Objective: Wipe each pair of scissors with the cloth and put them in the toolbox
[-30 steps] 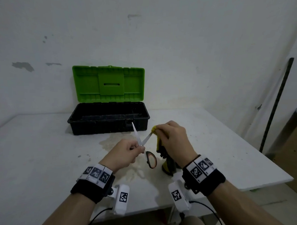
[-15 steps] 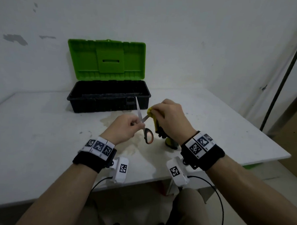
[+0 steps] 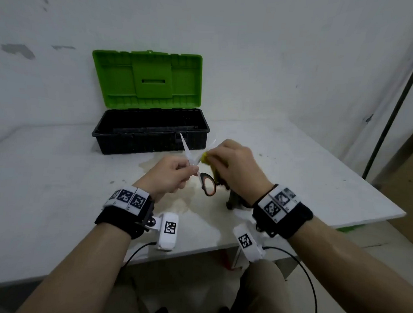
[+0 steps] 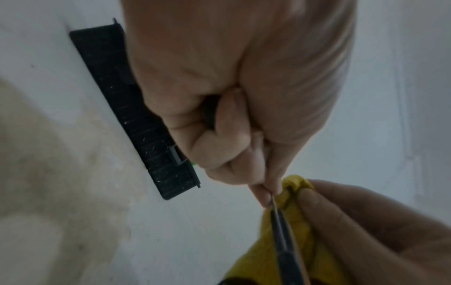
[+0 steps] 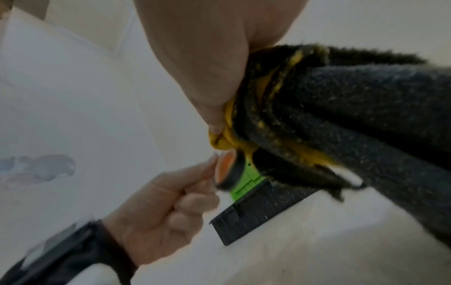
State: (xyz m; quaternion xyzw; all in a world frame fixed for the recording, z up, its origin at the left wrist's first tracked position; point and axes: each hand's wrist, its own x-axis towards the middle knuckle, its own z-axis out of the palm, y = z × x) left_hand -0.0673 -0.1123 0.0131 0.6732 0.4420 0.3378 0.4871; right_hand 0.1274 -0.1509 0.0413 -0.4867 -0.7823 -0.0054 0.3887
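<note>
A pair of scissors (image 3: 201,174) with black-and-orange handles is held above the white table (image 3: 45,196), its blades spread apart. My left hand (image 3: 171,176) pinches it near the pivot, one blade (image 3: 185,149) pointing up toward the toolbox. My right hand (image 3: 233,167) grips a yellow and dark grey cloth (image 3: 206,157) wrapped round the other blade; that blade's tip shows faintly past the cloth. In the left wrist view the cloth (image 4: 290,194) sits against my left fingertips (image 4: 264,196). The black toolbox (image 3: 152,135) stands open behind, green lid (image 3: 147,80) upright, its inside dark.
The toolbox stands against the white wall at the table's back. A yellowish stain (image 3: 189,203) marks the table under my hands. A dark pole (image 3: 397,105) leans at the right, beyond the table's right edge. The cloth's loose end (image 3: 234,200) hangs down to the table.
The view has tilted down, so the toolbox sits lower and nearer. My right hand with the cloth has shifted slightly along the blade; my left hand keeps its hold on the scissors.
</note>
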